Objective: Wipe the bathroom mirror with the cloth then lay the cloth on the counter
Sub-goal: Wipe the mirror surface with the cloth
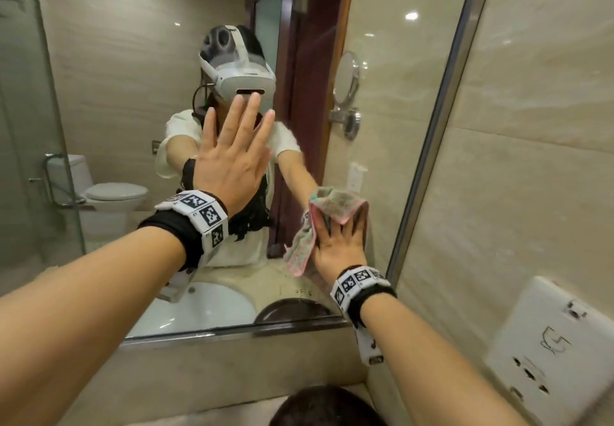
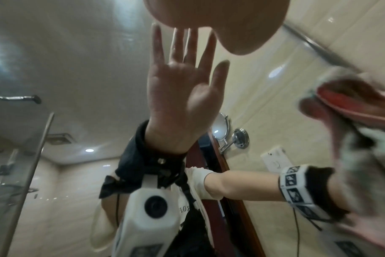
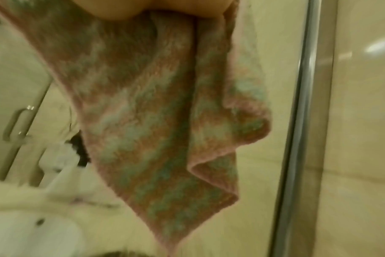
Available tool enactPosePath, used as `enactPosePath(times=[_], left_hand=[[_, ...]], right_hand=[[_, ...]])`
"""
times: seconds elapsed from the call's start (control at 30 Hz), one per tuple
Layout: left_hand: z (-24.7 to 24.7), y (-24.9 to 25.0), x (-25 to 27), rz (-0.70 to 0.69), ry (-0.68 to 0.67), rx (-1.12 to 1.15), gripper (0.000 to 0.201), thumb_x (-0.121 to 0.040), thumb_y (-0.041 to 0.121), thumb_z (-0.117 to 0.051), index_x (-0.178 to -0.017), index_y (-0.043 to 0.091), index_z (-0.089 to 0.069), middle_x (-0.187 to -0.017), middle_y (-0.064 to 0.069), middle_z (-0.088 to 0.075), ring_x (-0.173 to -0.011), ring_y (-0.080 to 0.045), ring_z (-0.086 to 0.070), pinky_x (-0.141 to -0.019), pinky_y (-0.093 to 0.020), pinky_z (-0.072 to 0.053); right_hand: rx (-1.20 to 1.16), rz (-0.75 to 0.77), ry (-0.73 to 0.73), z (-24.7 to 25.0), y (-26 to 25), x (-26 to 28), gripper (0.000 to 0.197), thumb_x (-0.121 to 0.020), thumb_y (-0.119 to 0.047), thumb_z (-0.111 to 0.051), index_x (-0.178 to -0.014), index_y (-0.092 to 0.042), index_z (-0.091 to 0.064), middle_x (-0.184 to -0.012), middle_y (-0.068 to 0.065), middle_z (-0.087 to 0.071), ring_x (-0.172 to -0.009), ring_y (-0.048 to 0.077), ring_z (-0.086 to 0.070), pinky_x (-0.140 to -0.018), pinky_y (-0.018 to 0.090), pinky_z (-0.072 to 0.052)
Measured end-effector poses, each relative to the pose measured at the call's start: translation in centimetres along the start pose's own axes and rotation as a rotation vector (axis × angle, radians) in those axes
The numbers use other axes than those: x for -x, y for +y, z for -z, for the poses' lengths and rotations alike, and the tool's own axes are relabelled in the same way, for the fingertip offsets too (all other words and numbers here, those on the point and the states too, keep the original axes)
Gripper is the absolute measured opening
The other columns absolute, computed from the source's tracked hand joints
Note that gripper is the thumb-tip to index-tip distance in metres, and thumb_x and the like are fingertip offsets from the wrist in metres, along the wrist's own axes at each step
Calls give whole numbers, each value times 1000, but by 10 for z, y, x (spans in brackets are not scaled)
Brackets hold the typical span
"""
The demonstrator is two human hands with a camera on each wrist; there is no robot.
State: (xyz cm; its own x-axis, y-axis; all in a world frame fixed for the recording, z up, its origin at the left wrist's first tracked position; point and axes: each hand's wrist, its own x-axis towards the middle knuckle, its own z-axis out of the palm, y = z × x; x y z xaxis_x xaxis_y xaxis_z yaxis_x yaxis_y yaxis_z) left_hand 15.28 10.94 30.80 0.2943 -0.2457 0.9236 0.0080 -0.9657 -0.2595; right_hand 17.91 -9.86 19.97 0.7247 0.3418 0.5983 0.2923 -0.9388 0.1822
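Note:
The big wall mirror (image 1: pixel 116 77) fills the head view. My left hand (image 1: pixel 232 153) lies flat against the glass with straight, spread fingers and holds nothing; the left wrist view shows its palm (image 2: pixel 220 17) close up over its own reflection. My right hand (image 1: pixel 339 243) presses a pink-and-green cloth (image 1: pixel 335 206) against the glass near the mirror's lower right corner, fingers straight. Part of the cloth hangs loose to the left of that hand. In the right wrist view the cloth (image 3: pixel 154 104) droops below the hand (image 3: pixel 143 7), blurred.
A metal mirror frame (image 1: pixel 442 126) runs just right of the cloth, with tiled wall and a white socket plate (image 1: pixel 545 342) beyond. Below the mirror lies the beige counter (image 1: pixel 199 405) with a dark round object (image 1: pixel 325 405). The glass reflects a sink (image 1: pixel 199 309).

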Motion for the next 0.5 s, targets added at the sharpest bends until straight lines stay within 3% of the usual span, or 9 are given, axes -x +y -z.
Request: enactPosePath(times=[0.03, 0.1, 0.17, 0.23, 0.37, 0.5], left_hand=[[-2, -1, 4, -7, 2, -9, 51, -101, 34, -32, -148, 15, -27, -155, -13, -22, -144, -29, -20, -113, -55, -20], [-2, -1, 7, -18, -1, -5, 51, -101, 34, -32, -148, 14, -27, -155, -13, -24, -143, -31, -22, -112, -57, -21], [-2, -2, 5, -31, -1, 2, 49, -101, 31, -33, -147, 14, -28, -154, -14, -24, -142, -33, -23, -111, -58, -22], [-4, -3, 2, -42, 23, -17, 47, -102, 29, -32, -146, 13, -30, -153, -15, -27, -141, -34, -27, -110, -59, -23], [-9, -4, 1, -54, 89, -82, 46, -103, 29, -32, -145, 12, -34, -151, -15, -32, -138, -35, -32, -108, -58, -28], [-11, -5, 2, -64, 110, -59, 47, -103, 30, -31, -146, 11, -31, -151, -16, -31, -139, -35, -31, -108, -58, -26]], right_hand=[[14, -5, -18, -9, -2, 7, 77, -86, -43, -31, -150, -24, 8, -149, 8, -38, -136, 41, -22, -111, 60, 14], [22, 12, -48, -16, -3, 14, 78, -85, -42, -31, -150, -25, 9, -148, 7, -39, -137, 39, -17, -112, 59, 13], [28, 29, -81, -11, 1, 9, 79, -84, -46, -32, -150, -27, 5, -151, 5, -29, -141, 38, -9, -112, 57, 16], [44, 45, -39, 6, 5, -5, 74, -86, -49, -34, -151, -29, -5, -153, 9, -25, -141, 40, -14, -111, 55, 20], [5, -61, 104, 62, 16, -58, 70, -94, -55, -27, -146, -34, 15, -159, 7, 11, -144, 36, 14, -103, 52, 29], [-29, -153, 227, 99, 22, -98, 73, -91, -61, -24, -150, -31, 7, -159, 10, 7, -144, 39, 8, -112, 60, 13]])
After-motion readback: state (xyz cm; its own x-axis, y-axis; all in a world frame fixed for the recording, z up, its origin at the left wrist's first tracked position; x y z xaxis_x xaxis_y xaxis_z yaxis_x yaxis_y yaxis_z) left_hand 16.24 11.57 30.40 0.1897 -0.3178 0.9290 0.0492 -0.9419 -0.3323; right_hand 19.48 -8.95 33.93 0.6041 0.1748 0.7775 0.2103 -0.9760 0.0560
